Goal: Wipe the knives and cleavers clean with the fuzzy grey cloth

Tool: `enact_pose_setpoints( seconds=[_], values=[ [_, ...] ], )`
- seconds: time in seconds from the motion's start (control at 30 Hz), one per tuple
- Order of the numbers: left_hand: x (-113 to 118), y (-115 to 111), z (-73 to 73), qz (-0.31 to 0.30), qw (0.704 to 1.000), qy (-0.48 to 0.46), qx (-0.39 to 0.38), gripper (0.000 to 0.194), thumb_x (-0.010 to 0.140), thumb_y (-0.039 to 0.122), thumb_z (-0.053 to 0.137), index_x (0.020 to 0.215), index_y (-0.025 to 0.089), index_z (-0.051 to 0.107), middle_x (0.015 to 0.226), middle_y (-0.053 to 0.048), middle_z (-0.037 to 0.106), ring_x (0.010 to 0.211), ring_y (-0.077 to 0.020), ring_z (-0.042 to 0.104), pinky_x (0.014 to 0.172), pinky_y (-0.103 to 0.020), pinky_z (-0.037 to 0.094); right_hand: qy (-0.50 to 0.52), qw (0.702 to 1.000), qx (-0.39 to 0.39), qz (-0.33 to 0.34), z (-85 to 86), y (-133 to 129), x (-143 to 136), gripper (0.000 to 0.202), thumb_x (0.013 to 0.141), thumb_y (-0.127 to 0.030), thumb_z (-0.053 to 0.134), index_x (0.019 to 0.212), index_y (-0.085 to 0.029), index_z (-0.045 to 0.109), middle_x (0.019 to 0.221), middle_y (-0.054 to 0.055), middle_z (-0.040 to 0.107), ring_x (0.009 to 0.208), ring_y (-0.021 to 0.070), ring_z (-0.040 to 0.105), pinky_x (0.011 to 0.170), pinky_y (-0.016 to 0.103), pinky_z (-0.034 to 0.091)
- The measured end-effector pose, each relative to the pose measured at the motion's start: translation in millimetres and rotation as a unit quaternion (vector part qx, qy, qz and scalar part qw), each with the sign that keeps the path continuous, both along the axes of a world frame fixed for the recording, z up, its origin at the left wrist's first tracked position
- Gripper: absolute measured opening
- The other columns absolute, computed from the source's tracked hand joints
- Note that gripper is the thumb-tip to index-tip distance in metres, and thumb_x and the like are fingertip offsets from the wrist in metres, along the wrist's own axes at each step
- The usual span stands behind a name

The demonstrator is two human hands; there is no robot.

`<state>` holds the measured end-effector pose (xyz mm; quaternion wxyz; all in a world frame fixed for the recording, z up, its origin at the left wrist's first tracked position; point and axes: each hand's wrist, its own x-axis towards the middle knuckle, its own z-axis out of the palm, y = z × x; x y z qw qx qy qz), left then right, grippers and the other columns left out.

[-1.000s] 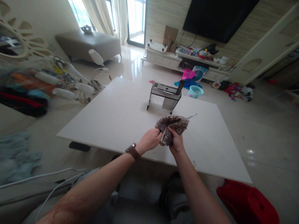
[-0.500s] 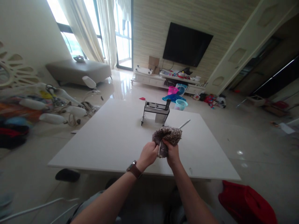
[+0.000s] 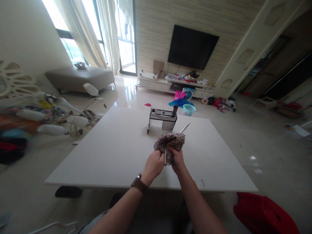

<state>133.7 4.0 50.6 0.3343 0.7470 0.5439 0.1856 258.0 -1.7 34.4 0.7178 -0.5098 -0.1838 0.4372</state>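
Note:
A bunched, mottled brown-and-white cloth (image 3: 172, 140) is held up over the white table (image 3: 109, 156). My left hand (image 3: 154, 163) is closed at the cloth's lower left edge, with a watch on that wrist. My right hand (image 3: 177, 160) grips the cloth from the right, thumb pressed on its folds. Out of the upper right of the cloth pokes a thin pale rod-like piece (image 3: 185, 127); its other end is hidden in the folds. Just beyond the hands stands a silver-and-black knife rack (image 3: 161, 114), with one black handle (image 3: 175, 110) sticking up from its right end.
Behind the table are a light blue basket (image 3: 188, 110) and a pink basket (image 3: 179, 95) on the floor. A red stool (image 3: 265, 213) stands at the near right. Left of the table lies a lamp with several white shades (image 3: 52, 130). A small clear scrap (image 3: 202, 183) lies near the table's front edge.
Both hands and the cloth have shifted slightly left in view, and the pale rod now shows shorter and lower left. Both grips stay closed. The camera view has tilted a little.

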Motion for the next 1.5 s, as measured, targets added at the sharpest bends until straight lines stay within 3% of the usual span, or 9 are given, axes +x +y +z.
enact_pose_setpoints(
  seconds=[0.3, 0.7, 1.07, 1.5],
  values=[
    [15, 3, -10.8, -0.018, 0.999, 0.043, 0.011, 0.04, 0.104, 0.027, 0.037, 0.081, 0.017, 0.067, 0.094, -0.015, 0.076, 0.085, -0.0227, 0.067, 0.071, -0.034, 0.036, 0.045, 0.999, -0.017, 0.02, -14.2, 3, 14, 0.04, 0.056, -0.029, 0.091, 0.091, -0.016, 0.078, 0.091, 0.005, 0.081, 0.077, 0.0203, 0.075, 0.076, 0.031, 0.062],
    [22, -3, -22.8, -0.05, 0.997, 0.054, 0.017, 0.044, 0.106, 0.025, 0.034, 0.085, 0.013, 0.071, 0.093, -0.015, 0.075, 0.083, -0.0203, 0.064, 0.069, -0.032, 0.034, 0.057, 0.998, -0.034, 0.011, -19.1, -2, 21, 0.042, 0.051, -0.027, 0.091, 0.09, -0.015, 0.079, 0.086, 0.004, 0.081, 0.076, 0.0205, 0.074, 0.072, 0.03, 0.061],
    [19, 2, -18.9, -0.026, 0.999, 0.034, 0.002, 0.041, 0.104, 0.026, 0.039, 0.083, 0.013, 0.071, 0.087, -0.014, 0.074, 0.077, -0.0185, 0.062, 0.067, -0.031, 0.032, 0.067, 0.997, -0.024, 0.024, -24.1, 6, 18, 0.043, 0.053, -0.027, 0.092, 0.092, -0.016, 0.079, 0.088, 0.003, 0.081, 0.076, 0.0199, 0.074, 0.073, 0.03, 0.061],
    [23, -5, -17.7, -0.025, 1.0, 0.013, -0.006, 0.039, 0.103, 0.027, 0.042, 0.08, 0.012, 0.07, 0.088, -0.015, 0.075, 0.076, -0.0184, 0.062, 0.068, -0.031, 0.033, 0.049, 0.998, -0.032, 0.028, -23.7, -4, 26, 0.043, 0.054, -0.029, 0.092, 0.093, -0.016, 0.078, 0.088, 0.004, 0.081, 0.078, 0.0218, 0.075, 0.074, 0.032, 0.062]
  ],
)
